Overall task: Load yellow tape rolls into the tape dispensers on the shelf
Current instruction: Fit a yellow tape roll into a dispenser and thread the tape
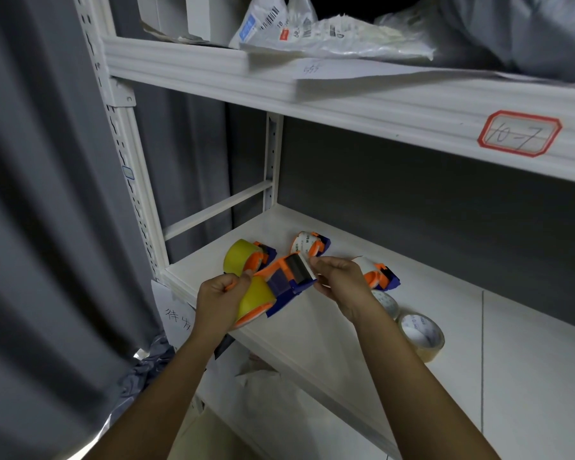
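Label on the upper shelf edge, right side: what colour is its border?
Red border, white inside with handwriting; seen in the head view.

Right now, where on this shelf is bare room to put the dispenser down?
Bare shelf board lies behind and right of the right dispenser, and right of the clear rolls. The front-left corner is crowded: the loaded dispenser, back dispenser and both hands.
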`<state>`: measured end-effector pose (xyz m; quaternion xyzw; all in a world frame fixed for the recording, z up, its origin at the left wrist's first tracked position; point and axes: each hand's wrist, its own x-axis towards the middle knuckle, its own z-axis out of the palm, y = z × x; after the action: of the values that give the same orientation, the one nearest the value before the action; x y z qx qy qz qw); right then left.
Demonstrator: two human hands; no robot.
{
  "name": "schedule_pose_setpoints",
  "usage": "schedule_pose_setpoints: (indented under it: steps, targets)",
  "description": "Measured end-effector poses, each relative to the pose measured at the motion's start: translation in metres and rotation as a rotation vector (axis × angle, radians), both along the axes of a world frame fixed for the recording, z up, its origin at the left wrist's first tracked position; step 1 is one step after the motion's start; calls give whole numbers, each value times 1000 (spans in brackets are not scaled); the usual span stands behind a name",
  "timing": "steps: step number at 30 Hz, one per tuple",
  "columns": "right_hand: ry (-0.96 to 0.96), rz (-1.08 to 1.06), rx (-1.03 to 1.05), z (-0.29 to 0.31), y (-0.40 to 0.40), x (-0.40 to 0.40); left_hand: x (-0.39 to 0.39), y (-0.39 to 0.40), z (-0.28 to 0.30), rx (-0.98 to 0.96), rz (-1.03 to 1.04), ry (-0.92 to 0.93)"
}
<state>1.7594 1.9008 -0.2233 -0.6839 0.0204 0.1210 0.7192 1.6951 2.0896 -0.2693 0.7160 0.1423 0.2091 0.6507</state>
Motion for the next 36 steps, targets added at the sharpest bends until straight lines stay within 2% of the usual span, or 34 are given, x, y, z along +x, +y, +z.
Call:
schedule_pose_setpoints:
  steps: [9, 13, 19, 23, 26, 30, 36]
  targets:
    - [145, 82, 159, 3, 4, -3, -1, -2, 4, -26, 9, 10]
    - [98, 120, 166, 3, 3, -4, 0, -2, 4, -26, 16, 12]
    - [15, 147, 63, 1, 1, -3, 1, -3, 6, -68, 22, 12]
    - [81, 199, 89, -2, 0, -5, 2, -4, 4, -102, 29, 35]
    - [77, 183, 16, -7, 0, -6, 2, -5, 3, -109, 40, 46]
    - [10, 80, 85, -11, -1, -6, 3, -4, 5, -149, 72, 50]
    - [-13, 133, 135, -13, 5, -12, 4, -6, 7, -190, 130, 53]
